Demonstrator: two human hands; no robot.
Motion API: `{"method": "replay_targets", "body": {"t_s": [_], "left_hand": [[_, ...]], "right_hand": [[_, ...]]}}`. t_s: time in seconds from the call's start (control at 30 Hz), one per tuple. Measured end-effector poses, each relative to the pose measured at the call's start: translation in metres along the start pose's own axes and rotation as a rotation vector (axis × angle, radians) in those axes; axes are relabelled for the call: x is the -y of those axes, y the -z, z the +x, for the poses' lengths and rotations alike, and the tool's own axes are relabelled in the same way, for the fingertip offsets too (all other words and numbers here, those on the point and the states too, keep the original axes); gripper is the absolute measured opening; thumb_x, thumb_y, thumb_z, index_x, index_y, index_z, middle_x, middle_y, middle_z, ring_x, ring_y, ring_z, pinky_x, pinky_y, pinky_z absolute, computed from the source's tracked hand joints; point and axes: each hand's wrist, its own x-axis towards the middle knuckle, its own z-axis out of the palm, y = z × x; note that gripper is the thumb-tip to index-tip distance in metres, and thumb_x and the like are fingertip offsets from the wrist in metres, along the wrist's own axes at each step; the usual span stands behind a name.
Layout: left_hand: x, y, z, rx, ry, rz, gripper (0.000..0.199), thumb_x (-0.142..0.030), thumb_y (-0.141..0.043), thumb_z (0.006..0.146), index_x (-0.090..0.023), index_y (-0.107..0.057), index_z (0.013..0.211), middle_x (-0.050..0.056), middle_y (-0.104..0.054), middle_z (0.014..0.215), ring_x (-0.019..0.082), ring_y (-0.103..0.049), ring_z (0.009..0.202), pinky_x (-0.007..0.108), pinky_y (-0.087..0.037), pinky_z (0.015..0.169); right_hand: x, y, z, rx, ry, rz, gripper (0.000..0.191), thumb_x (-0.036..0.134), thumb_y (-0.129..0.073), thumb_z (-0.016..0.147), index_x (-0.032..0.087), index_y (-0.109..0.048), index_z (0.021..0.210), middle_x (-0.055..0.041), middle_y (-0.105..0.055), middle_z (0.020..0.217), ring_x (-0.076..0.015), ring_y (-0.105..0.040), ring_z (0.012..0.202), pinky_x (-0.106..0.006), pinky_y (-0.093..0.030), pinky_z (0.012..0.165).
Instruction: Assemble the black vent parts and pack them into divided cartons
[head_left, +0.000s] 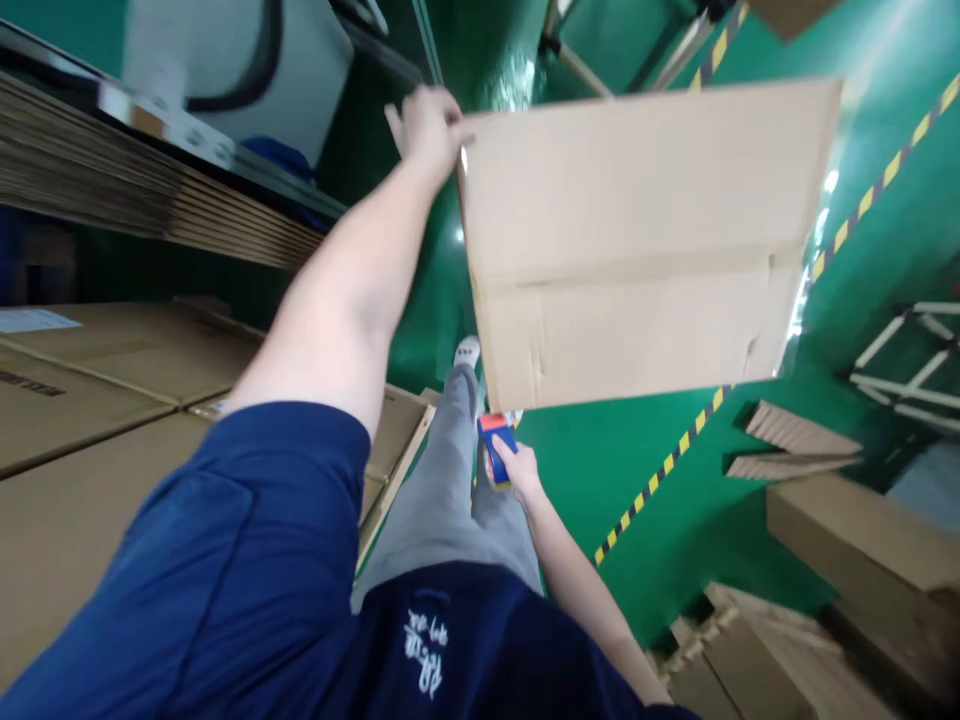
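Note:
A brown cardboard box fills the upper middle of the head view, its broad face toward me with a crease across it. Shiny clear tape shows along its right edge. My left hand is closed at the box's upper left corner, arm stretched far forward. Below the box's lower left corner, my right hand grips a blue and red tape dispenser. The dispenser's red end is close to the box's lower edge; whether they touch I cannot tell.
A stack of flat cardboard lies on a rack at the left, above large closed cartons. Yellow-and-black tape crosses the green floor. At the right are folded cardboard pieces, another carton and a pipe frame.

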Motion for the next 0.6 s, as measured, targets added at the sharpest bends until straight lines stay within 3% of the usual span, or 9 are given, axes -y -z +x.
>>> {"method": "replay_targets", "body": {"t_s": [0.1,0.13,0.2,0.27,0.33,0.4,0.5,0.6], "left_hand": [[-0.006,0.010,-0.010,-0.020,0.050,-0.040,0.013,-0.016,-0.070,0.092,-0.009,-0.072,0.103,0.015,-0.073,0.116,0.030,-0.059,0.122,0.064,-0.012,0.121],[-0.002,0.010,-0.009,-0.026,0.039,-0.063,0.019,-0.016,-0.077,0.086,-0.013,-0.073,0.105,0.014,-0.075,0.114,0.032,-0.061,0.120,0.066,-0.016,0.120],[0.018,0.006,-0.005,-0.079,0.002,-0.129,0.048,-0.019,-0.084,0.079,-0.020,-0.068,0.124,0.015,-0.069,0.133,0.034,-0.053,0.134,0.064,-0.018,0.121],[0.050,0.001,-0.014,-0.146,0.000,-0.292,0.055,-0.025,-0.080,0.084,-0.022,-0.062,0.136,0.014,-0.058,0.149,0.032,-0.044,0.145,0.058,-0.020,0.123],[0.089,-0.005,-0.048,-0.192,0.140,-0.488,0.046,-0.030,-0.072,0.090,-0.022,-0.062,0.135,0.014,-0.059,0.148,0.028,-0.048,0.143,0.047,-0.029,0.122],[0.127,-0.013,-0.105,-0.212,0.385,-0.627,0.033,-0.029,-0.066,0.091,-0.022,-0.067,0.123,0.012,-0.069,0.134,0.026,-0.059,0.133,0.040,-0.040,0.116],[0.169,-0.031,-0.212,-0.226,0.619,-0.706,0.015,-0.024,-0.064,0.084,-0.024,-0.070,0.098,0.010,-0.077,0.104,0.030,-0.071,0.111,0.043,-0.052,0.103],[0.186,-0.054,-0.305,-0.222,0.784,-0.782,0.005,-0.029,-0.060,0.080,-0.026,-0.065,0.079,0.009,-0.076,0.088,0.034,-0.075,0.097,0.047,-0.057,0.093]], "right_hand": [[0.033,0.001,-0.024,0.112,0.090,-0.115,0.057,0.072,-0.084,0.053,0.022,-0.057,0.055,-0.0006,-0.057,0.048,-0.0191,-0.056,0.042,-0.028,-0.042,0.038],[0.040,0.008,-0.033,0.154,0.128,-0.157,0.059,0.072,-0.085,0.050,0.022,-0.056,0.052,-0.0001,-0.055,0.046,-0.0194,-0.055,0.040,-0.028,-0.039,0.037],[0.060,0.030,-0.044,0.259,0.152,-0.232,0.060,0.078,-0.078,0.059,0.021,-0.063,0.060,-0.0021,-0.059,0.050,-0.0193,-0.055,0.041,-0.028,-0.040,0.038],[0.105,0.046,-0.047,0.300,0.267,-0.348,0.059,0.077,-0.071,0.071,0.019,-0.071,0.079,-0.0064,-0.068,0.064,-0.0225,-0.063,0.051,-0.031,-0.050,0.046],[0.180,0.032,-0.044,0.268,0.570,-0.530,0.055,0.070,-0.067,0.082,0.018,-0.072,0.097,-0.0104,-0.074,0.083,-0.0265,-0.071,0.070,-0.035,-0.058,0.062],[0.272,-0.019,-0.037,0.210,0.959,-0.752,0.049,0.061,-0.062,0.091,0.018,-0.067,0.114,-0.0122,-0.074,0.097,-0.0283,-0.072,0.083,-0.038,-0.060,0.075],[0.399,-0.148,-0.031,0.021,1.503,-1.110,0.041,0.048,-0.065,0.093,0.011,-0.061,0.110,-0.0215,-0.071,0.104,-0.0349,-0.071,0.093,-0.048,-0.059,0.083],[0.481,-0.282,-0.040,-0.103,1.734,-1.407,0.037,0.036,-0.067,0.095,0.002,-0.058,0.105,-0.0212,-0.072,0.100,-0.0326,-0.073,0.098,-0.050,-0.054,0.095]]}}
